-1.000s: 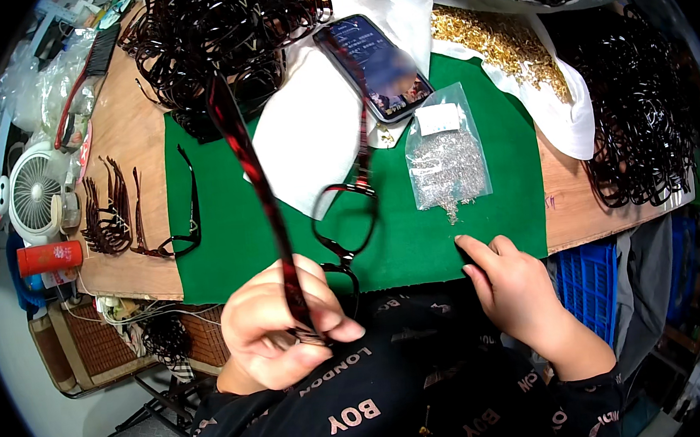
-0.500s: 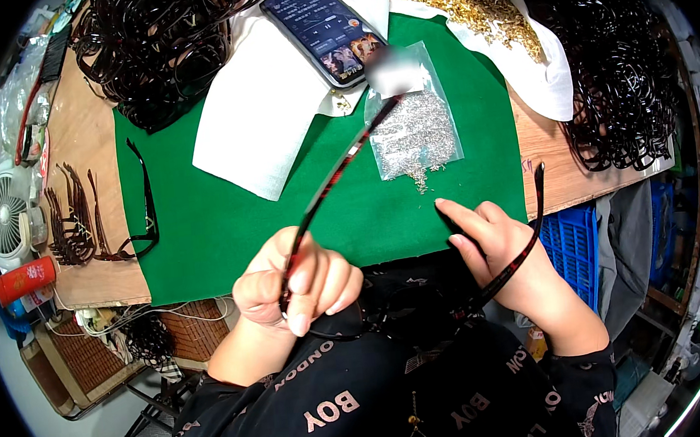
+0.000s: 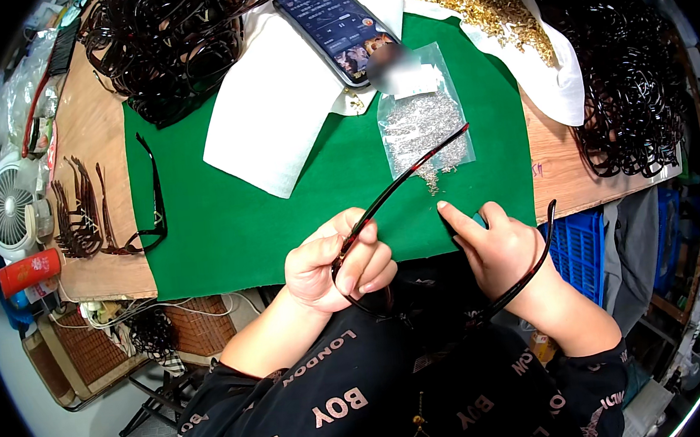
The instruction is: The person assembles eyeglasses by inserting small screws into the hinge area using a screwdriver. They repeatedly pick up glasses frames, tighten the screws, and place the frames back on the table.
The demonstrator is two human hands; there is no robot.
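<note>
My left hand (image 3: 341, 261) is closed around a dark eyeglass frame with reddish tortoiseshell colouring, near one hinge. One temple arm (image 3: 412, 166) slants up and right, its tip overlapping a clear plastic bag (image 3: 464, 138) of tiny silver screws. The other temple (image 3: 535, 265) crosses in front of my right wrist; the front of the frame is hard to make out against my dark shirt. Below the bag's mouth, a few loose screws (image 3: 433, 184) lie on the green cloth (image 3: 217, 222). My right hand (image 3: 507, 250) has its index finger stretched towards them, thumb apart, with nothing visible in it.
A phone (image 3: 339, 32) rests on white cloth at the back. Piles of dark eyeglass frames (image 3: 169, 51) stand left and right (image 3: 630, 86). Gold-coloured small parts (image 3: 485, 7) lie on another white cloth. Several glasses (image 3: 79, 213), a fan (image 3: 13, 198) and a red can (image 3: 30, 272) are at left.
My left hand has moved right and slightly up with the eyeglasses, swinging the raised temple's tip right and down over the bag. My right index finger stays near the loose screws.
</note>
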